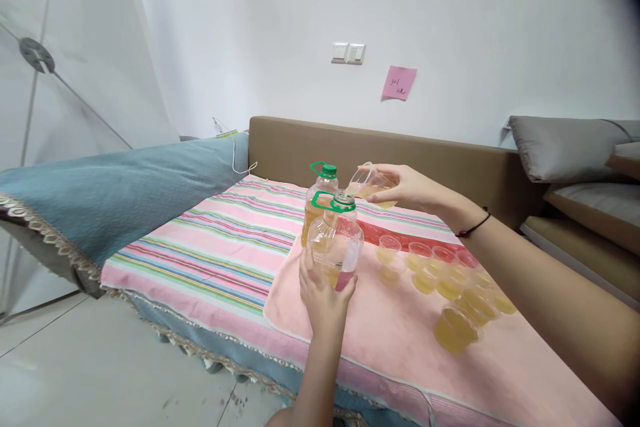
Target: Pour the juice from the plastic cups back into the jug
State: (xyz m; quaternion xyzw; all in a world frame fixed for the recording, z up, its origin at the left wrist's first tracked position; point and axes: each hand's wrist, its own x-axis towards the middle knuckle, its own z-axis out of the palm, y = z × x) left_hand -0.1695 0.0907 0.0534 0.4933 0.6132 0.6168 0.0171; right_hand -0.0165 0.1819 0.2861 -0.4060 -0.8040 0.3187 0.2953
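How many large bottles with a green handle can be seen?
2: the uncapped bottle held by the left hand, and the capped bottle standing behind it, partly hidden.

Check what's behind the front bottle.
A capped bottle with yellowish liquid, partly visible. Its lower right is covered by the front bottle and can't be made out clearly.

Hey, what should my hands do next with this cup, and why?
Probably tip the cup slightly further with the right hand, keeping its rim over the bottle mouth: the cup holds yellow liquid, is already tilted there, and the left hand steadies the front bottle.
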